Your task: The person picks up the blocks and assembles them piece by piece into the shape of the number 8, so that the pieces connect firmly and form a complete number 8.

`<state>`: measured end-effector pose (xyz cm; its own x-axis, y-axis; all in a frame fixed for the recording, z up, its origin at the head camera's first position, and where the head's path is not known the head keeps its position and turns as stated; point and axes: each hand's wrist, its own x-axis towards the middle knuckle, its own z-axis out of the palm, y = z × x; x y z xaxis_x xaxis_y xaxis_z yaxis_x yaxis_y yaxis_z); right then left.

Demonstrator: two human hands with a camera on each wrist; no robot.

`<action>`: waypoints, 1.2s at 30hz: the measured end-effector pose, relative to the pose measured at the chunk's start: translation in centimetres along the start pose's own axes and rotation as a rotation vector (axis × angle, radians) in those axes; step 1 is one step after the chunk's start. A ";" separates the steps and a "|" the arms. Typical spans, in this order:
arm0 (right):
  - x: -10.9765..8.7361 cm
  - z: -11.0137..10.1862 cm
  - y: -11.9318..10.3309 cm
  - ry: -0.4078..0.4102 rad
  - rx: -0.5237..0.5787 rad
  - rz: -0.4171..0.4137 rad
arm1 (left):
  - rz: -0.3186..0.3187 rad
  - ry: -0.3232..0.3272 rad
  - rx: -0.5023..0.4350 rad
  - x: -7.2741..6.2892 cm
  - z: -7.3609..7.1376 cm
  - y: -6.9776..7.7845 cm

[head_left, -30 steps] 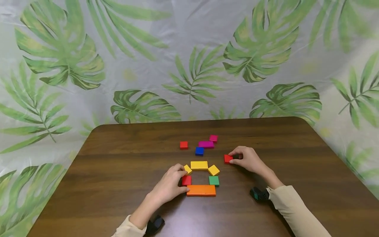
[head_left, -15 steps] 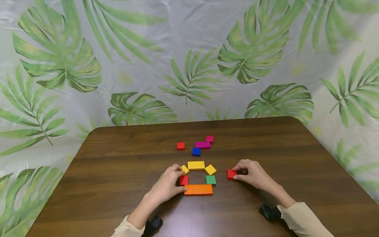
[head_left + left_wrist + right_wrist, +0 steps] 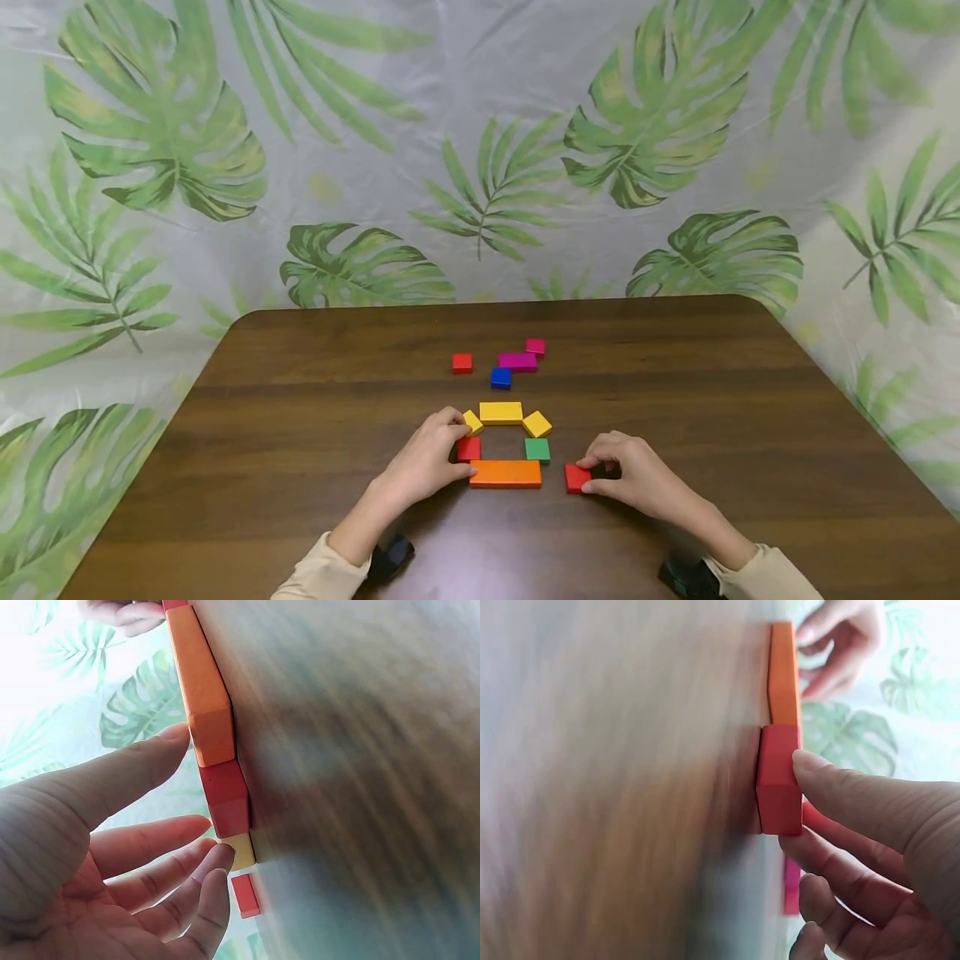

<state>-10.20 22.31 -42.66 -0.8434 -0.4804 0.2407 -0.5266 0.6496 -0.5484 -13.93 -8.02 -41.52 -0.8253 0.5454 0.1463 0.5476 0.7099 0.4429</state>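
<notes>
In the head view my right hand (image 3: 637, 477) pinches a red block (image 3: 575, 478) between thumb and fingers, low at the table, a short gap right of the orange block (image 3: 506, 474). The right wrist view shows the thumb on this red block (image 3: 781, 780). My left hand (image 3: 424, 457) rests at the left side of a ring of blocks. Its thumb touches the end of the orange block (image 3: 210, 712), and its loosely bent fingers lie beside another red block (image 3: 225, 796) and a yellow block (image 3: 240, 852). A green block (image 3: 537, 450) stands above the orange block's right end.
A long yellow block (image 3: 501, 413) and a tilted yellow block (image 3: 537, 424) close the ring's far side. Beyond them lie a blue block (image 3: 501, 379), a purple block (image 3: 517, 362), a pink block (image 3: 536, 347) and a red block (image 3: 462, 363) on the wooden table (image 3: 300, 400).
My right hand has brought its red block nearer to me along the ring's right side, down level with the orange block. My left hand stays at the ring's left side.
</notes>
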 end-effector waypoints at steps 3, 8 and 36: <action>-0.1 0.5 -0.7 -0.007 0.002 -0.017 | 0.002 -0.006 0.003 0.0 0.0 0.0; 0.0 1.2 -1.5 -0.045 0.015 -0.010 | -0.011 -0.021 0.004 0.0 -0.1 -0.1; 1.0 2.5 -2.7 -0.053 0.049 -0.029 | -0.020 -0.026 0.008 0.1 -0.2 -0.2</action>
<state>-9.37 18.63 -42.92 -0.8200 -0.5302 0.2155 -0.5441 0.6054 -0.5809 -14.12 -8.15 -41.42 -0.8323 0.5424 0.1143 0.5322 0.7244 0.4383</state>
